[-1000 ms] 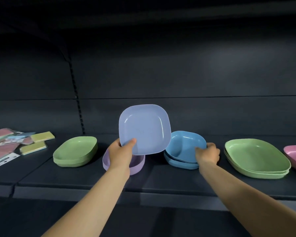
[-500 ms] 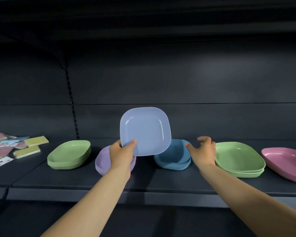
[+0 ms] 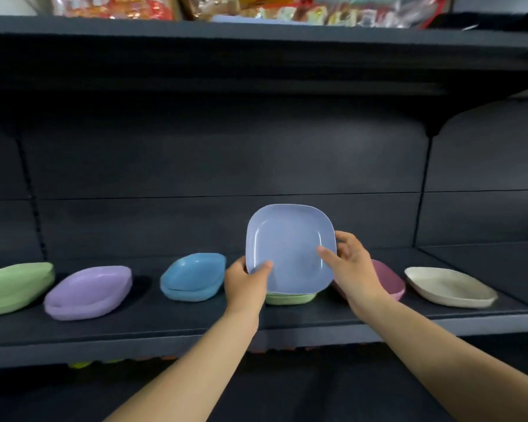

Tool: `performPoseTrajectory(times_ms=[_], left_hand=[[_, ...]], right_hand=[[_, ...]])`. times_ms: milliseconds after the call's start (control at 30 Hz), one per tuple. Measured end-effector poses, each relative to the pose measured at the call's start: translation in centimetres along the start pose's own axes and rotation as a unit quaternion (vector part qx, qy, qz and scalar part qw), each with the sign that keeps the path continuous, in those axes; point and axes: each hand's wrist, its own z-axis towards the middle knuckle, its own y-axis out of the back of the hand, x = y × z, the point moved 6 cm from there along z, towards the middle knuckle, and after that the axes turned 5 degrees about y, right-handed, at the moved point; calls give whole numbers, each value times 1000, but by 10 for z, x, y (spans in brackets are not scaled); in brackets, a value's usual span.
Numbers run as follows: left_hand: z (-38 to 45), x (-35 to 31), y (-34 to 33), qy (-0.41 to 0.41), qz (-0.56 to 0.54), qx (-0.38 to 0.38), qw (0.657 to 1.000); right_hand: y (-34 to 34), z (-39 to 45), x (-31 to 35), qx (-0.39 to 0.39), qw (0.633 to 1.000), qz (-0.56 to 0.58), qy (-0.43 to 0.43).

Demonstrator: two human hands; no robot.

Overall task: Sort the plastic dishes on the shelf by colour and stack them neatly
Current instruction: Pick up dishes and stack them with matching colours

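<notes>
A pale lilac-blue square plate (image 3: 288, 239) is held upright in front of me, above the shelf. My left hand (image 3: 246, 278) grips its lower left edge, thumb on the face. My right hand (image 3: 351, 266) holds its right edge, thumb on the face and fingers behind. On the dark shelf (image 3: 287, 318) from left to right sit green dishes (image 3: 13, 286), a purple dish (image 3: 89, 292), blue dishes (image 3: 192, 280), green plates (image 3: 290, 298) mostly hidden behind the held plate, a pink plate (image 3: 389, 278) and a cream plate (image 3: 448, 287).
An upper shelf (image 3: 256, 35) carries packaged goods overhead. A dark back panel closes the bay. A bracket (image 3: 433, 129) and upright divide off a further bay at the right. Something green shows under the shelf's front edge at lower left.
My right hand has come off the shelf and taken the plate's right edge. The view has swung right: the plate now stands over the green plates, and a cream plate has come into sight.
</notes>
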Motion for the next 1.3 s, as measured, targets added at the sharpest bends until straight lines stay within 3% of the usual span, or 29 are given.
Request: performPoseTrajectory(times_ms=[300, 633, 900, 1300], left_hand=[[-100, 45, -213, 51, -5, 94, 994], [-167, 80, -396, 77, 47, 177, 980], [-151, 93, -495, 45, 109, 175, 977], [-39, 143, -563, 59, 84, 110, 989]], right_hand=[[237, -5, 3, -88, 987, -137, 3], [433, -12, -19, -179, 974, -131, -36], [501, 47, -64, -235, 959, -148, -58], [505, 185, -165, -132, 965, -189, -128]])
